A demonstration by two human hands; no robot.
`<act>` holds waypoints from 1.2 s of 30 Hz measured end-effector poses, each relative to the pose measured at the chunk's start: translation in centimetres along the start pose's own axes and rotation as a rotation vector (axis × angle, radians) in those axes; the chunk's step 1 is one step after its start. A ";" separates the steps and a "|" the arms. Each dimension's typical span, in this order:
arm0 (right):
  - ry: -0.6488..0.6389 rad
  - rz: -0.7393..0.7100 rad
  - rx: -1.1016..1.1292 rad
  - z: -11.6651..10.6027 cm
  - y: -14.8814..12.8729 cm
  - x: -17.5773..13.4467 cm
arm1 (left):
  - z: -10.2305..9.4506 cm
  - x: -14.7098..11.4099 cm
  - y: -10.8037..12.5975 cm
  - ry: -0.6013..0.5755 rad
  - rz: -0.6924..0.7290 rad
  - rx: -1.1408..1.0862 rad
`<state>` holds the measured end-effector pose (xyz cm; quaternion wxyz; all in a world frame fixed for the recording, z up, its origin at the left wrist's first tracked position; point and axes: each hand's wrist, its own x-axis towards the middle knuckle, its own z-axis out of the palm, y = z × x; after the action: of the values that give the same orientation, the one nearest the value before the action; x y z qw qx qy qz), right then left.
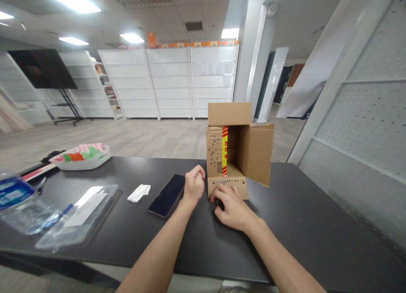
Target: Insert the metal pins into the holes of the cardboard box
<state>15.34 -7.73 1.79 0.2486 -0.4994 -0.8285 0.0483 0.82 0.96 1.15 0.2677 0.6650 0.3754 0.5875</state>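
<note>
Right hand (230,208) curls round a small dark object (219,204) at the lower flap (244,192) of the upright cardboard box (214,168); left hand (194,184) is fisted alongside, contents indeterminable. Apparent step: flap work, calling next for precise fingertip placement.

I have free room on the right of the smooth black table (317,229). On the far side an open brown cardboard box (241,151) bars my way, right flap (259,154) jutting; a flat black smartphone (167,195) crowds the left hand (194,185).
</note>
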 end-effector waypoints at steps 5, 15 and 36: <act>-0.030 -0.021 0.032 0.2 -0.1 0.0 | 0.0 0.0 0.1 0.001 0.005 -0.002; -0.107 -0.080 -0.056 0.3 -1.1 0.3 | 0.1 0.0 -0.1 0.004 0.004 -0.004; 0.547 0.142 0.290 0.9 3.1 1.1 | 0.0 0.1 -0.2 -0.001 -0.003 0.011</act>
<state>17.01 -5.17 0.42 0.5267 -0.5100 -0.6784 0.0473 0.79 1.10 1.05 0.2651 0.6662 0.3793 0.5848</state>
